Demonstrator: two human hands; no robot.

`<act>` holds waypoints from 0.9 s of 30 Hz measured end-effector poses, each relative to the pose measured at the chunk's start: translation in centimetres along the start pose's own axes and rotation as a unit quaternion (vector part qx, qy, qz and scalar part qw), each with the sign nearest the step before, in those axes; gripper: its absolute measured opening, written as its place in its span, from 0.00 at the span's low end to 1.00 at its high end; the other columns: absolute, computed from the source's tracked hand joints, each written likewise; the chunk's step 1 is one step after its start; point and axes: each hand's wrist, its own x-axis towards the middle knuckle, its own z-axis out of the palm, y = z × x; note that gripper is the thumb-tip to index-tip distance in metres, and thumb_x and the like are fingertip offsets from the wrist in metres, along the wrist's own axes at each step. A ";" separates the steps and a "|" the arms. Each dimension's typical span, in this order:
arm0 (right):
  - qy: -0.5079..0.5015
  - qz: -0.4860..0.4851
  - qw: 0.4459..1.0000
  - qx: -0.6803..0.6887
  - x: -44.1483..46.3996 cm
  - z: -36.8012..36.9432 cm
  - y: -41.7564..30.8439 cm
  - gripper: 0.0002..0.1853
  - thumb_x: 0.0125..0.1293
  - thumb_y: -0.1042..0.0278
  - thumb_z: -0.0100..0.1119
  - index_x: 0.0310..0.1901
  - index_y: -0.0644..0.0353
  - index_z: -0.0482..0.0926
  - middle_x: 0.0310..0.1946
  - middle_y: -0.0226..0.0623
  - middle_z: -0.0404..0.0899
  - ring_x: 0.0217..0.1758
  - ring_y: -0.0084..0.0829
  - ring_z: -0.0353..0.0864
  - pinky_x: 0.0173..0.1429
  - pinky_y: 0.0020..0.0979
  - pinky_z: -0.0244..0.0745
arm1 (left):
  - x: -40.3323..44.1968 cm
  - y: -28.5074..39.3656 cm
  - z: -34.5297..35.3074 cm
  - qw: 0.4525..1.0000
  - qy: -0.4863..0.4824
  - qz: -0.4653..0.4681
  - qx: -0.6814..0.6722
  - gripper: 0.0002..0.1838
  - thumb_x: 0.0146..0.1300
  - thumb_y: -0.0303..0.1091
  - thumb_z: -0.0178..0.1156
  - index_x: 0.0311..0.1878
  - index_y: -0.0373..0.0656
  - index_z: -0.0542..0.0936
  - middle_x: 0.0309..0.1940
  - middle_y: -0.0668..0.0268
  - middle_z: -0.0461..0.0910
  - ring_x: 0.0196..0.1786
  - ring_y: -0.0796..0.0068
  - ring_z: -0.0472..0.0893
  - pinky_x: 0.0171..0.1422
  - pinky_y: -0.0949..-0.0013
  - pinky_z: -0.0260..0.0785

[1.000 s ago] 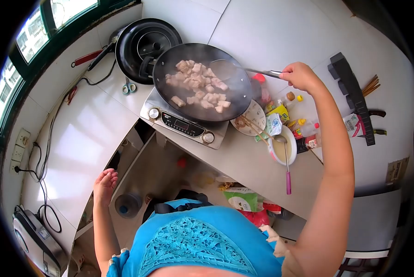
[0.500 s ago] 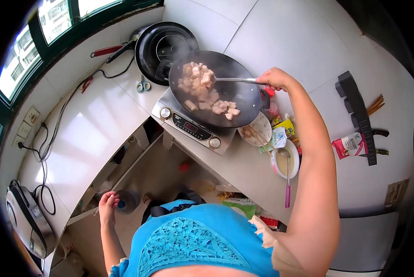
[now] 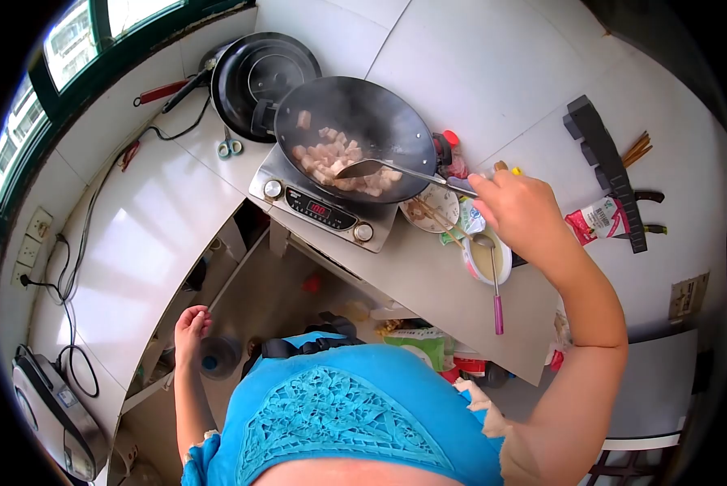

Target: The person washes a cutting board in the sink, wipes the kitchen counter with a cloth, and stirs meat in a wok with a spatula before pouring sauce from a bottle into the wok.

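Note:
My right hand (image 3: 526,206) is closed round the handle of a metal spatula (image 3: 416,172). The spatula's head rests low among pale cubes of meat (image 3: 327,155) in a dark, steaming wok (image 3: 388,113). The wok stands on an induction cooker (image 3: 311,217) with a lit red display. My left hand (image 3: 192,326) hangs down by my side, its fingers curled, and I see nothing in it. Close to that hand, lower down, is a large clear bottle (image 3: 220,356).
A black pan (image 3: 278,61) and scissors (image 3: 229,147) lie left of the wok. To its right are a plate with chopsticks (image 3: 438,198) and a white bowl (image 3: 470,261) with a purple-handled spoon (image 3: 498,312). A knife rack (image 3: 615,178) lies further right. Cords run along the left counter.
My right hand has drawn the spatula towards me and right, from the wok's far side to its near side. The meat cubes have shifted nearer to me. My left hand stays low.

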 end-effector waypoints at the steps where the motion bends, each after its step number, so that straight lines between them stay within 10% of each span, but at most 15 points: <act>1: -0.005 -0.007 1.000 0.004 -0.3 -0.1 -0.3 0.12 0.54 0.67 0.62 0.41 0.57 0.76 0.22 0.36 0.71 0.26 0.38 0.76 0.29 0.37 0.71 | 0.1 -0.2 0.0 1.000 -0.005 -0.002 0.004 0.06 0.65 0.29 0.52 0.43 0.42 0.77 0.32 0.72 0.77 0.31 0.87 0.73 0.35 0.85 0.65; 11: 0.103 0.065 0.988 -0.091 7.3 14.0 -1.1 0.07 0.53 0.72 0.52 0.35 0.60 0.74 0.26 0.36 0.73 0.28 0.33 0.78 0.27 0.34 0.76 | 0.4 -1.1 0.3 0.998 -0.048 -0.026 0.044 0.06 0.66 0.29 0.52 0.42 0.42 0.77 0.32 0.72 0.77 0.30 0.87 0.73 0.34 0.84 0.65; 27: 0.002 0.174 0.982 0.068 -5.1 -1.1 -0.3 0.14 0.57 0.66 0.60 0.46 0.55 0.80 0.27 0.37 0.73 0.26 0.38 0.74 0.29 0.37 0.68 | 2.2 -2.2 4.1 0.988 -0.122 -0.028 0.087 0.07 0.65 0.30 0.52 0.44 0.41 0.76 0.34 0.70 0.77 0.33 0.84 0.74 0.39 0.80 0.66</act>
